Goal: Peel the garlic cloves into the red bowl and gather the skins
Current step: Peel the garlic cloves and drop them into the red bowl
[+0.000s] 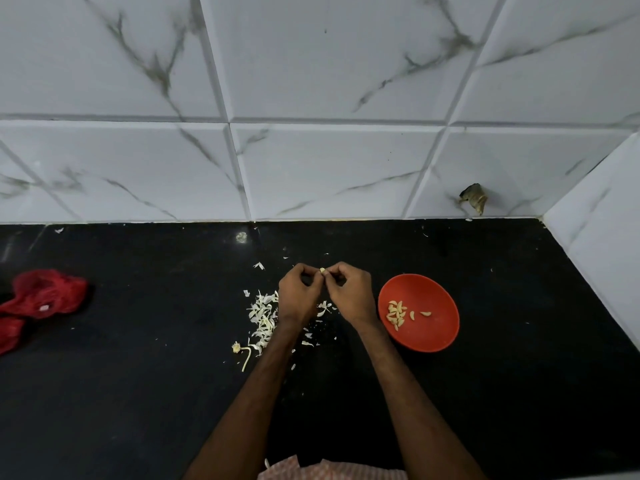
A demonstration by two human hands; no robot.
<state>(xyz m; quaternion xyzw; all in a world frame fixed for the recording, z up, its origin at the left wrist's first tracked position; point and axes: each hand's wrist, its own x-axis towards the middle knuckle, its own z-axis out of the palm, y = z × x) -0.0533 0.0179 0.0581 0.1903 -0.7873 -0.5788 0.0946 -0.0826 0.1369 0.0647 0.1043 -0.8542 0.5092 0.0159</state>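
Hands at frame centre: left hand [298, 295] and right hand [349, 292] both pinch one garlic clove [322, 270]; skins [264, 315] lower left, red bowl [436, 337] right.

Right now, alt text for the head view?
The left hand and right hand pinch one pale garlic clove above a black counter. A round red bowl of peeled cloves sits to their right; white papery skins lie piled by the left hand, a red mesh bag far left.
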